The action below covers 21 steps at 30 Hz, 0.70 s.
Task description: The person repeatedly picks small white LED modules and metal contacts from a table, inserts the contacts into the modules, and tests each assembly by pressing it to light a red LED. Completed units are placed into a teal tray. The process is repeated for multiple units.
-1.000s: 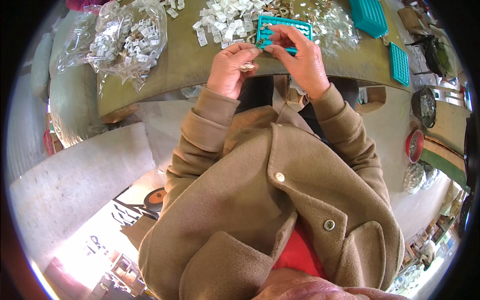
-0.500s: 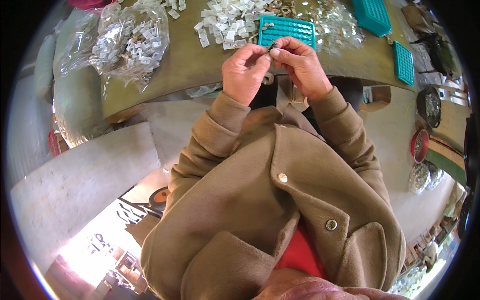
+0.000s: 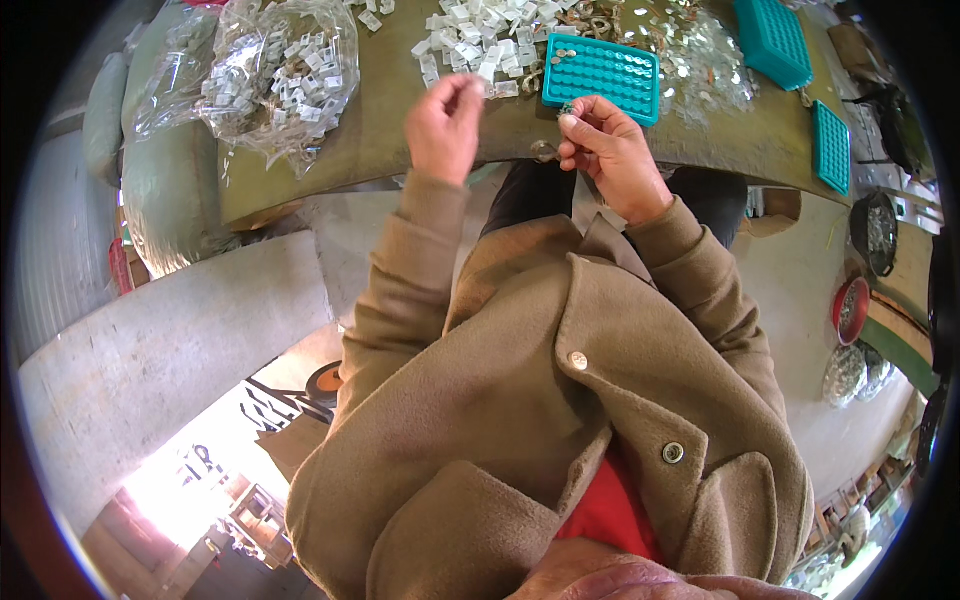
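My right hand pinches a small dark part between thumb and fingertips, just in front of a teal tray with rows of round pockets. A few small round pieces lie at that tray's far left corner. My left hand is raised over the table, apart from the right, at the near edge of a pile of white plastic pieces. Its fingers are curled together and slightly blurred; whatever they hold, if anything, cannot be made out. A small round metal thing is at the table's near edge.
A clear plastic bag of white pieces lies at the left of the green table. Thin shiny pieces spread right of the tray. More teal trays stand at the right; another lies by the right edge.
My hands were together at the small dark part. The left has let go of it and moved left towards the white pile; the right still holds the part, slightly lower in view.
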{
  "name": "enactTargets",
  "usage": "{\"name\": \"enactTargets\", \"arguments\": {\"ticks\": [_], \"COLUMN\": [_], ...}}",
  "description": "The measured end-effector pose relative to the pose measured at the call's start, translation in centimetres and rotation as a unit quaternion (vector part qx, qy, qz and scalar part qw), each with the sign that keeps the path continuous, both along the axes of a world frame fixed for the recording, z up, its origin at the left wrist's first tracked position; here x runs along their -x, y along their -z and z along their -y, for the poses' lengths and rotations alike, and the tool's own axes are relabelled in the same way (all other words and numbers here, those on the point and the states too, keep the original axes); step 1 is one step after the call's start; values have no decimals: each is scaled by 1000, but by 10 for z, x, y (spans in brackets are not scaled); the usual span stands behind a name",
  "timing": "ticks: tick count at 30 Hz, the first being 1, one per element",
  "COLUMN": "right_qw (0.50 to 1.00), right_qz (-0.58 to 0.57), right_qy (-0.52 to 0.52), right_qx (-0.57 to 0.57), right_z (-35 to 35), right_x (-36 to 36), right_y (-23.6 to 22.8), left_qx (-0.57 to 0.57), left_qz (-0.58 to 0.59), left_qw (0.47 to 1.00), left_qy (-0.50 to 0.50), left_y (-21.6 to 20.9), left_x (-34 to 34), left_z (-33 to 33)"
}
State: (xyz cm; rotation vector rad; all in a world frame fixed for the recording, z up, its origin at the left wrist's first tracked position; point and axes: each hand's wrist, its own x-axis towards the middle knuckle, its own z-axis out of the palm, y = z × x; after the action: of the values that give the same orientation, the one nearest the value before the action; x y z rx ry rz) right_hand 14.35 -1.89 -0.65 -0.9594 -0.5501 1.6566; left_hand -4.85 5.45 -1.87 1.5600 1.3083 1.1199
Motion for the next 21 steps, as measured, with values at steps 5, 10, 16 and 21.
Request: {"name": "enactTargets", "arguments": {"ticks": [5,10,16,21], "right_qw": [995,989,973,998], "right_qz": [77,131,210,-10], "right_qy": [-40,-61,-47,11], "right_qx": [-48,-43,-84,-68], "right_z": [0,0,-13,-22], "right_x": [6,5,15,16], "right_y": [-1,-8,-18,-25], "left_qx": [-105,-44,179,267], "left_qz": [-280,-214,312,397], "left_qw": [954,975,932,871], "left_qy": [-34,-47,-34,113], "left_y": [9,10,-12,-22], "left_x": [-4,-4,10,4], "left_z": [-46,-52,-33,10]}}
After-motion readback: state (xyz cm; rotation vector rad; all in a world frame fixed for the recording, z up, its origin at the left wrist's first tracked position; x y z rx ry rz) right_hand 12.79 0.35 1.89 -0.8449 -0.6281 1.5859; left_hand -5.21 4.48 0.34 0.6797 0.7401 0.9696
